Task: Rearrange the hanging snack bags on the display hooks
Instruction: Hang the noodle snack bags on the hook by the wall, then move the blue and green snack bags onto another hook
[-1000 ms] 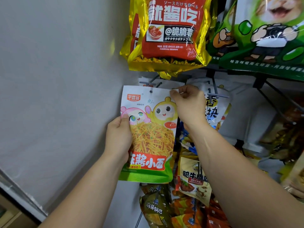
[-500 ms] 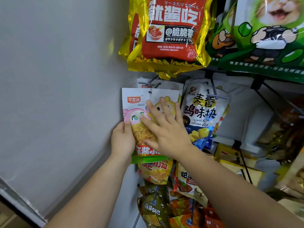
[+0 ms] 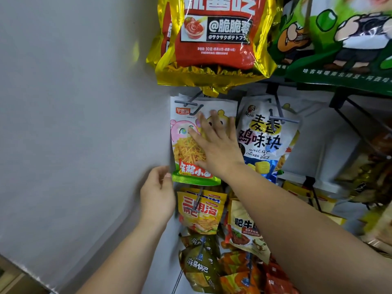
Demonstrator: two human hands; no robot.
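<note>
The left grip (image 3: 158, 192) has released the noodle bag (image 3: 186, 149) — it now hangs from its hook (image 3: 196, 109). The right grip (image 3: 214, 145), flat-fingered and grasping nothing, presses it — this bag looks placed.

A plain, pale grey-white wall (image 3: 74, 102) fills the left half of the view, smooth and matt, with no window or fitting on it. The light is soft and even; a faint yellow glint (image 3: 135, 54) lies high on the wall, and a dim shadow spreads low near its middle. Along the wall's lower edge runs a pale ridge (image 3: 27, 272), and beneath it shows a sliver of tan surface (image 3: 10, 288), too small to tell floor from furniture. To the right stands a white back panel (image 3: 318, 145).
</note>
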